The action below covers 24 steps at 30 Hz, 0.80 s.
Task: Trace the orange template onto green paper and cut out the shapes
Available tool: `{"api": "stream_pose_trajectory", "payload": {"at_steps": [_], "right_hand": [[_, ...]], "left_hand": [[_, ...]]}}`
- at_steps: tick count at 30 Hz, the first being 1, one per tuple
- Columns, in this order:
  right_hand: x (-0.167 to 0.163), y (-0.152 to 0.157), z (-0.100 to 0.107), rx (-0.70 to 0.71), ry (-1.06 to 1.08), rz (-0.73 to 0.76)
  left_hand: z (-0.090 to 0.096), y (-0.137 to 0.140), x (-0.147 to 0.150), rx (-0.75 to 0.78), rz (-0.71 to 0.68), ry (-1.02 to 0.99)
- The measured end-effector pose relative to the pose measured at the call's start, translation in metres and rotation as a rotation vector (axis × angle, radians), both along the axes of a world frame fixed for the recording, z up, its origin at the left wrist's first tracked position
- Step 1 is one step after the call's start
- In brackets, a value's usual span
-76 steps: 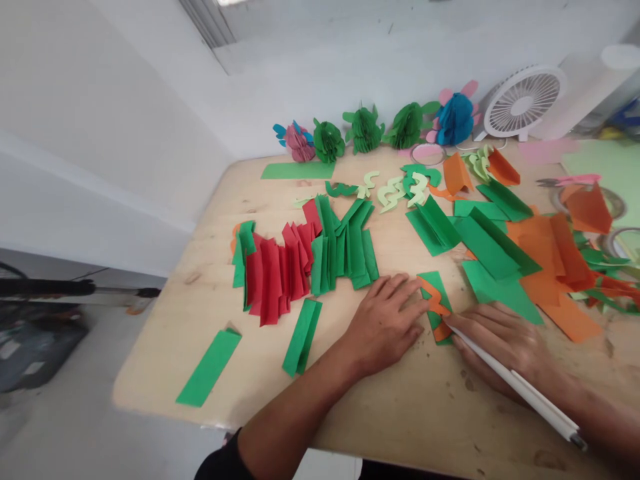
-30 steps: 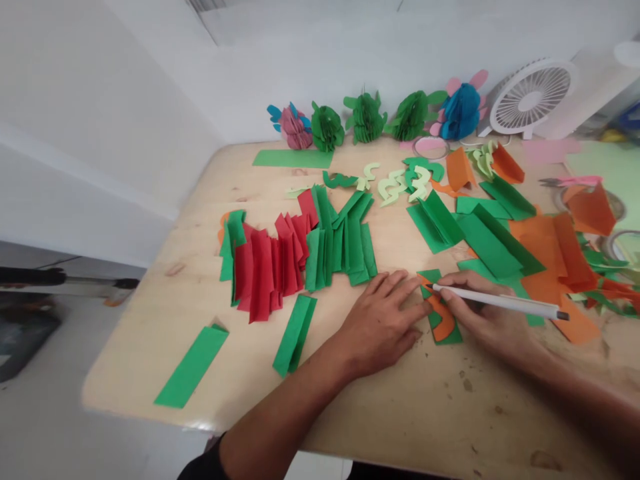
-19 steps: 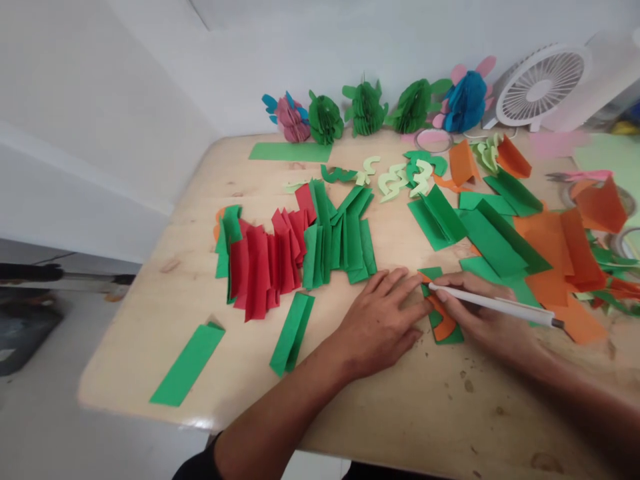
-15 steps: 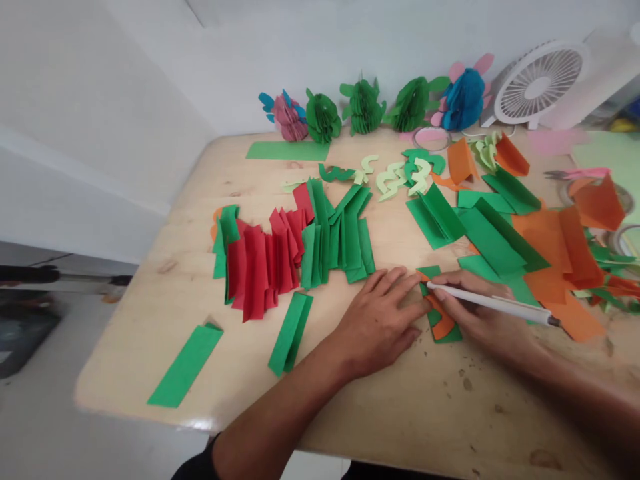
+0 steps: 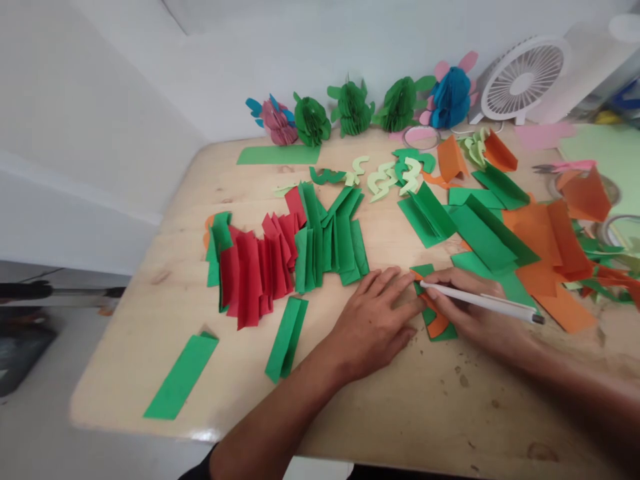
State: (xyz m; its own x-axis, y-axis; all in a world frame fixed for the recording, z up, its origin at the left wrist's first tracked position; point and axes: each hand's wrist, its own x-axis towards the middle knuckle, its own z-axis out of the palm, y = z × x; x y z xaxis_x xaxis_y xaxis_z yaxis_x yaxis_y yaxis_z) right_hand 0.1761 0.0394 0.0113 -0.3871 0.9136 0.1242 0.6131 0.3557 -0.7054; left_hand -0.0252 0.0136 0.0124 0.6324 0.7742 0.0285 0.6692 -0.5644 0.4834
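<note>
My right hand [image 5: 473, 303] grips a white pen [image 5: 490, 302], its tip at the upper end of an orange wavy paper cutout [image 5: 437, 324]. That cutout lies on a green folded paper strip [image 5: 447, 334], and the fingers partly cover both. My left hand [image 5: 375, 323] lies flat with fingers stretched, the fingertips resting on the cutout and strip. Left of it is a folded green strip [image 5: 287, 339], and behind that stand pleated red papers [image 5: 249, 280] beside pleated green papers [image 5: 333, 243].
Folded green papers [image 5: 493, 233] and orange papers [image 5: 533, 233] lie to the right. Along the wall stand several paper honeycomb figures [image 5: 354, 110] and a white fan [image 5: 523, 83]. Pale green wavy cutouts [image 5: 383, 180] and pink-handled scissors [image 5: 565, 167] lie farther back.
The camera view has shifted slightly, so the scene sits a little more to the left. Both hands and the pen keep nearly the same place on the cutout.
</note>
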Motion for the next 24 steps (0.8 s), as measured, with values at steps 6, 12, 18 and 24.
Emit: {"api": "stream_pose_trajectory", "payload": {"at_steps": [6,12,18,24], "right_hand": [[0.0001,-0.0006,0.0018,-0.007,-0.012,-0.014],[0.0005,-0.0005,0.0018,0.020,-0.007,-0.013],[0.0014,-0.0016,0.0018,0.024,-0.009,-0.016],[0.0019,-0.0016,0.0019,0.023,-0.048,-0.022]], "left_hand": [[0.0007,0.0001,0.0001,-0.005,-0.002,0.012],[-0.0003,0.0000,-0.0001,0.007,-0.003,0.002],[-0.0001,-0.0003,0.0000,0.006,-0.003,0.002],[-0.0003,-0.0005,-0.0003,0.001,0.000,-0.003]]}}
